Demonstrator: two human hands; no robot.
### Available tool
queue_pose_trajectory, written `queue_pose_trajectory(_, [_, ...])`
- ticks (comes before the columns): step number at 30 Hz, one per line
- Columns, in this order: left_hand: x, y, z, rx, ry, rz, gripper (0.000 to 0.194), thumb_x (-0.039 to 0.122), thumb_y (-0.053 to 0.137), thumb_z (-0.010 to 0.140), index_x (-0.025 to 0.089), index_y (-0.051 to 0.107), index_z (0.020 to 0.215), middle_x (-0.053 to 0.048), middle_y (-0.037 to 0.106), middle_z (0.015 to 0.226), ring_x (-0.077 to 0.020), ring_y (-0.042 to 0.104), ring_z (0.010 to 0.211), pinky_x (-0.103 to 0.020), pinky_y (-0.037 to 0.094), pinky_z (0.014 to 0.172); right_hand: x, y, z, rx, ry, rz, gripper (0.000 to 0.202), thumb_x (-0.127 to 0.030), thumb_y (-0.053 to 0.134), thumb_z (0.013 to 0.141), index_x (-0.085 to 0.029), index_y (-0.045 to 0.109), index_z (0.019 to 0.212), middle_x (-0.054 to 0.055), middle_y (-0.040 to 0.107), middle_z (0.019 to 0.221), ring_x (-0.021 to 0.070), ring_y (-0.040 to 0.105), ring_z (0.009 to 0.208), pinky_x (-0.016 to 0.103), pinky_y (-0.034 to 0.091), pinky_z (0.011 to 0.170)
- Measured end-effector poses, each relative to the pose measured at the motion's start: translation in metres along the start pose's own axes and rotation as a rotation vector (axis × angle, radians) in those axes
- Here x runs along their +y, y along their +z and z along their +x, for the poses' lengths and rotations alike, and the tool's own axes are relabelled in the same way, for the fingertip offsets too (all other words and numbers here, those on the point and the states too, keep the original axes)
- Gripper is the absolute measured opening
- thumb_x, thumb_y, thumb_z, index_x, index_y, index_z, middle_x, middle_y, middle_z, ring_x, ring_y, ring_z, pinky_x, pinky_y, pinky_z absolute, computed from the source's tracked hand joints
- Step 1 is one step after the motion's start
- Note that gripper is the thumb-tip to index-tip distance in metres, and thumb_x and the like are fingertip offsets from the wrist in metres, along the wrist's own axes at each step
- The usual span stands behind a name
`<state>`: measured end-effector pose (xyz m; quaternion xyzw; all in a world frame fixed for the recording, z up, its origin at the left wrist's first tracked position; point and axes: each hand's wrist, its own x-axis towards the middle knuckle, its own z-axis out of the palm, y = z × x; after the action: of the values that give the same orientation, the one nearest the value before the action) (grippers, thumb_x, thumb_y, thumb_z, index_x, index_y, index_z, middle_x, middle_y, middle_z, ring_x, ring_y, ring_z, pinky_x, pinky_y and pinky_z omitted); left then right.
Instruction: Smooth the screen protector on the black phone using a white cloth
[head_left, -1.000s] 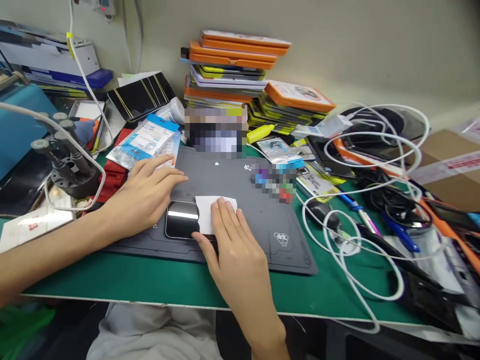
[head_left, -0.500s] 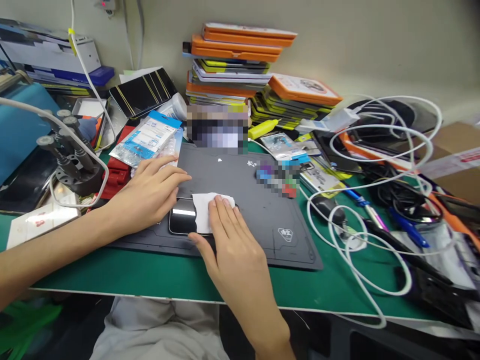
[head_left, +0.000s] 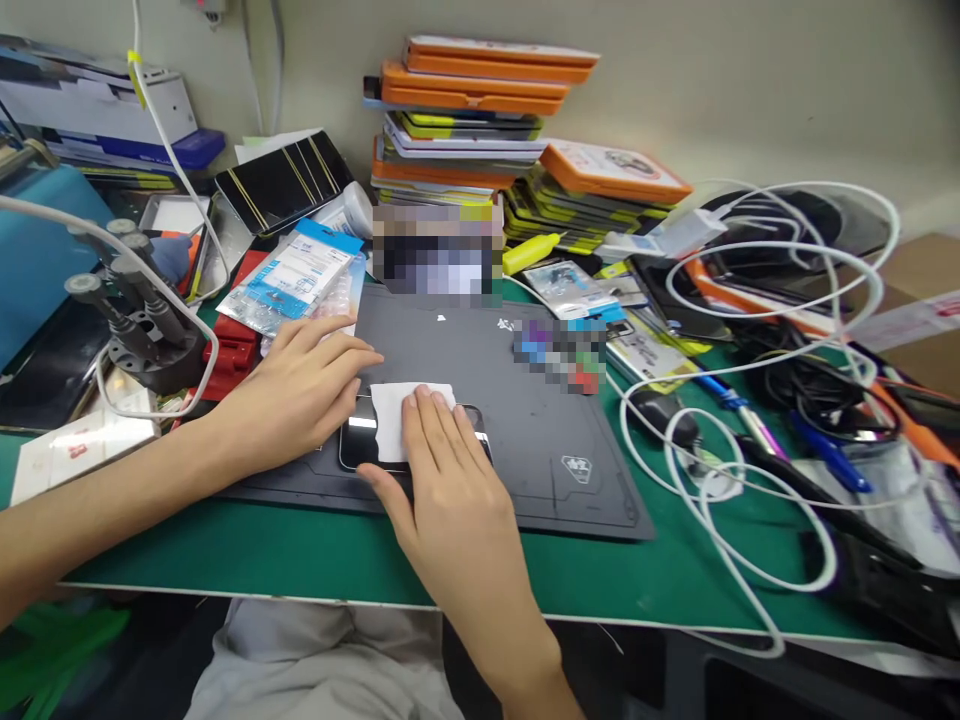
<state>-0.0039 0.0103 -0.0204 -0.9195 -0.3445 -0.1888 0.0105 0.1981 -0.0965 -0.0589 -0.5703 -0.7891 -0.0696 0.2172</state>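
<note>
A phone (head_left: 360,440) with a dark, glossy screen lies flat on the grey work mat (head_left: 517,440). Across its middle is a small white wipe (head_left: 388,425). My right hand (head_left: 454,500) presses the wipe onto the screen with flat, stretched fingers, its thumb out to the left near the phone's lower edge. At the phone's left end rests my left hand (head_left: 307,390), fingers stretched out and thumb side close to the phone's corner. Whether it touches the phone is hard to tell. The hands cover parts of the phone.
Behind the mat are stacked orange and yellow boxes (head_left: 480,95). Loops of white cable (head_left: 750,560) and tools crowd the right side. To the left stand a screwdriver holder (head_left: 154,340) and blue-and-white packets (head_left: 300,275). The green table's front edge (head_left: 300,598) runs below.
My right hand has slid the white wipe leftward along the screen, so the phone's right end now shows. My left hand has stayed about where it was.
</note>
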Motion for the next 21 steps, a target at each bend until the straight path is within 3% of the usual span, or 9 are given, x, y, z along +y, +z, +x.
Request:
queue_pose_trajectory(7, [0.002, 0.000, 0.000, -0.004, 0.002, 0.049, 0.034, 0.020, 0.040, 0.111, 0.018, 0.065, 0.134, -0.010, 0.074, 0.138, -0.0366, 0.052, 0.149, -0.057, 0.038, 0.122, -0.018, -0.011, -0.033, 0.031, -0.045, 0.007, 0.080, -0.061, 0.053, 0.108, 0.004, 0.051, 0.155, 0.026, 0.053, 0.161, 0.0378, 0.052, 0.153, 0.051, 0.054, 0.121])
queue_pose_trajectory(9, [0.002, -0.001, 0.000, -0.003, 0.002, 0.045, 0.034, 0.021, 0.040, 0.111, 0.019, 0.065, 0.133, -0.009, 0.074, 0.138, -0.0357, 0.051, 0.150, -0.057, 0.036, 0.123, -0.020, -0.011, -0.031, 0.034, -0.045, 0.009, 0.079, -0.060, 0.053, 0.108, 0.004, 0.053, 0.153, 0.027, 0.054, 0.160, 0.0382, 0.053, 0.151, 0.051, 0.053, 0.121])
queue_pose_trajectory(15, [0.000, -0.004, 0.001, 0.015, -0.021, -0.007, 0.037, 0.015, 0.042, 0.108, 0.018, 0.064, 0.137, -0.011, 0.073, 0.138, -0.0365, 0.050, 0.151, -0.060, 0.036, 0.121, -0.022, 0.005, 0.009, 0.014, -0.015, 0.027, 0.082, -0.062, 0.042, 0.111, 0.009, 0.054, 0.151, 0.029, 0.052, 0.160, 0.0394, 0.053, 0.151, 0.052, 0.048, 0.126])
queue_pose_trajectory(21, [0.003, -0.007, 0.003, 0.021, -0.064, -0.036, 0.035, 0.022, 0.040, 0.111, 0.020, 0.067, 0.134, -0.011, 0.075, 0.137, -0.0348, 0.051, 0.151, -0.060, 0.037, 0.122, -0.037, -0.004, -0.019, 0.054, -0.021, 0.059, 0.082, -0.065, 0.044, 0.109, 0.005, 0.059, 0.149, 0.026, 0.055, 0.159, 0.0385, 0.054, 0.150, 0.049, 0.052, 0.123])
